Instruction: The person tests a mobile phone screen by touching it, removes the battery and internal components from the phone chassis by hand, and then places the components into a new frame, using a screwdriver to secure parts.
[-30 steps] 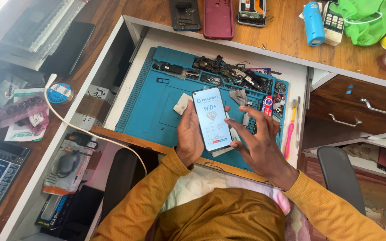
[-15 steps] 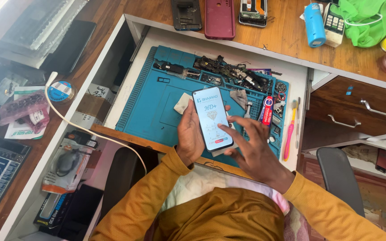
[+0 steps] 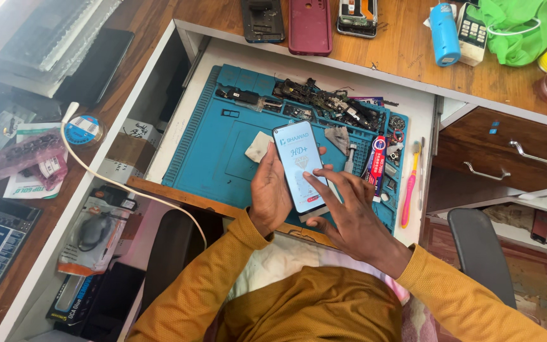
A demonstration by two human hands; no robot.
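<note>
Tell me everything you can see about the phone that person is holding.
The phone is a slim, dark-framed smartphone with its screen lit, showing a pale page with some text and a faint graphic. It faces up toward the camera, its top end pointing away from the person, above a blue work mat. The left hand grips its left edge and back, while the right hand rests a fingertip on the lower screen.

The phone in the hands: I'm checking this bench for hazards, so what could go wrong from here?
The phone rests in the left hand alone while the right hand touches its screen; a slip could drop it onto the blue mat. Loose parts and a red tube lie close by and might scratch it. The white cable hangs near the left elbow and could snag.
</note>
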